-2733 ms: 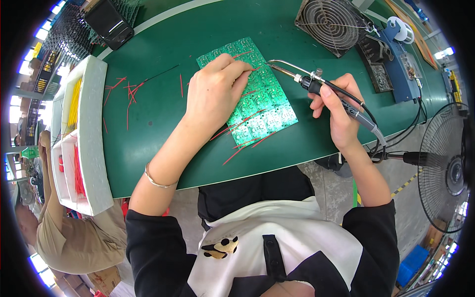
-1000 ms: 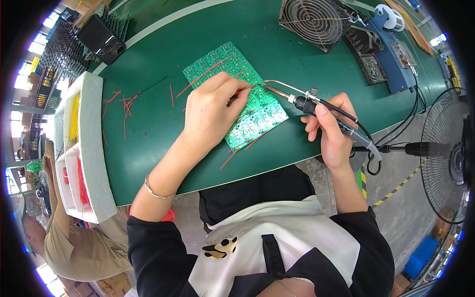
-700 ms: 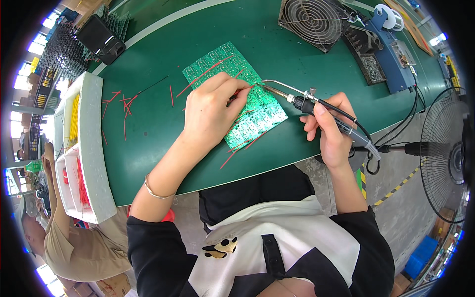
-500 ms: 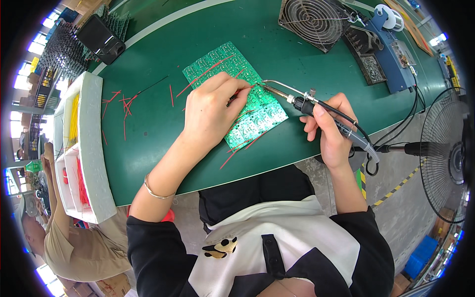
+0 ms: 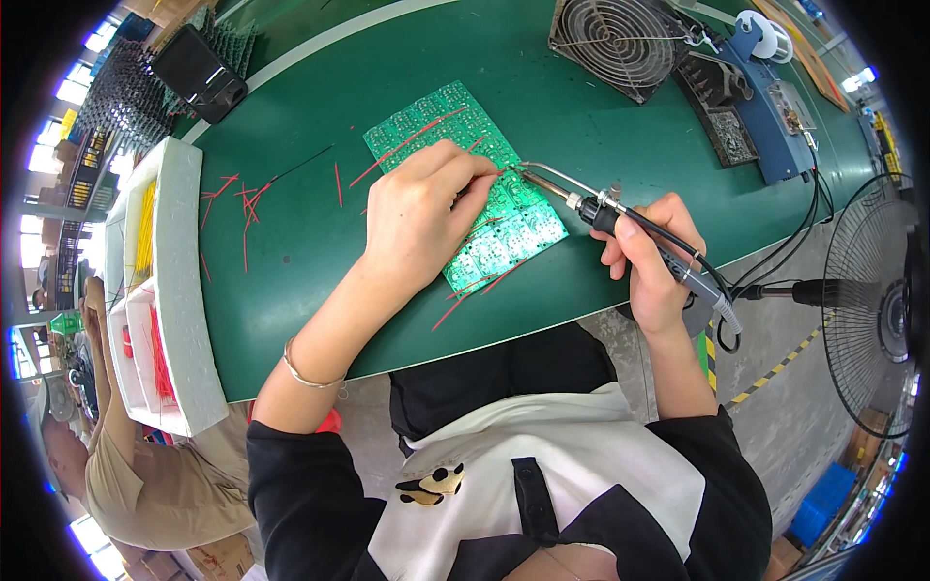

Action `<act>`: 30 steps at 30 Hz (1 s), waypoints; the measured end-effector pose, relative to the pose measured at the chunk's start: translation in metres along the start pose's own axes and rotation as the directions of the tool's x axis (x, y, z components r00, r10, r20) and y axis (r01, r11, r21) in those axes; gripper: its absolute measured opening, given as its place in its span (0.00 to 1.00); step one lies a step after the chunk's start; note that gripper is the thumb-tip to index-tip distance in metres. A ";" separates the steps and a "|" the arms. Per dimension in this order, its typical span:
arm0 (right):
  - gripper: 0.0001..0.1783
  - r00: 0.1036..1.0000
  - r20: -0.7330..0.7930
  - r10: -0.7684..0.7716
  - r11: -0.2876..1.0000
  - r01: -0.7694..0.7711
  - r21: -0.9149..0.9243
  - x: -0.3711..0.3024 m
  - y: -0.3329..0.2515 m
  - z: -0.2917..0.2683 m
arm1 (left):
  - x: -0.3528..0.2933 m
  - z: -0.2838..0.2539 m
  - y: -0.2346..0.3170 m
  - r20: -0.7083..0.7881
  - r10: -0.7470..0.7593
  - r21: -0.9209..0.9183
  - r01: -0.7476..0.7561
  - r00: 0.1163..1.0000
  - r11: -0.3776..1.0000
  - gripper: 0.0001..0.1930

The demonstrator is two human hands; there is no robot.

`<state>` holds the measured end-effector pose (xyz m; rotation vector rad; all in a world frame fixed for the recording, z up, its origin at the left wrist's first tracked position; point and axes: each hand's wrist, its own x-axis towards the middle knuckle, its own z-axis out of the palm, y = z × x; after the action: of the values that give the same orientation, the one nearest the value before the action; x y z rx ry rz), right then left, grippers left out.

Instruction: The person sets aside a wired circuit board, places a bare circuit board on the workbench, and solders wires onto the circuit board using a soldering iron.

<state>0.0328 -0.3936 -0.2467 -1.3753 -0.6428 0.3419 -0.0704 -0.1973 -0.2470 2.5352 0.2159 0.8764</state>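
Observation:
A green circuit board [image 5: 531, 221] lies on the bench with several red wires on it and hanging over its edges. Over its left part, my left hand [image 5: 415, 215] is closed in a pinch at the board's middle, on a thin red wire [image 5: 502, 171] of which only a short end shows. My right hand [image 5: 657, 266] grips a soldering iron [image 5: 603, 215] with a thin curved metal feed tube along its top. The iron's tip meets the board close beside my left fingertips; the exact contact point is too small to make out.
Loose red wires [image 5: 254, 198] lie on the green bench [image 5: 300, 320] to the left. A white foam box [image 5: 199, 339] holds yellow and red wires. A fan-like extractor [image 5: 620, 44] and a blue solder feeder [image 5: 775, 126] stand back right. A co-worker [image 5: 165, 474] sits left.
The board and my left hand have shifted slightly to the right. The soldering iron has also moved a little right, its rear end tilting lower, with its tip still at the board.

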 end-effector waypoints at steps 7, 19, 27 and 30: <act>0.09 1.000 -0.005 -0.024 0.999 0.024 0.026 0.001 0.002 0.000 | 0.001 -0.001 -0.001 0.017 0.027 0.013 -0.027 0.999 1.000 0.03; 0.09 1.000 -0.015 -0.025 0.994 0.027 0.102 0.004 0.006 -0.001 | 0.001 0.000 -0.001 0.021 0.028 0.015 -0.028 0.999 0.999 0.03; 0.10 0.980 -0.180 -0.089 0.976 0.122 0.181 0.005 0.006 -0.003 | 0.008 -0.004 -0.007 0.005 0.045 0.057 -0.045 0.999 0.997 0.03; 0.09 0.976 -0.193 -0.098 0.973 0.135 0.187 0.005 0.007 -0.002 | 0.018 -0.010 -0.023 0.026 0.073 0.045 -0.074 0.997 0.996 0.02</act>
<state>0.0392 -0.3913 -0.2524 -1.1555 -0.5198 0.1768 -0.0619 -0.1678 -0.2411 2.6093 0.1371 0.8774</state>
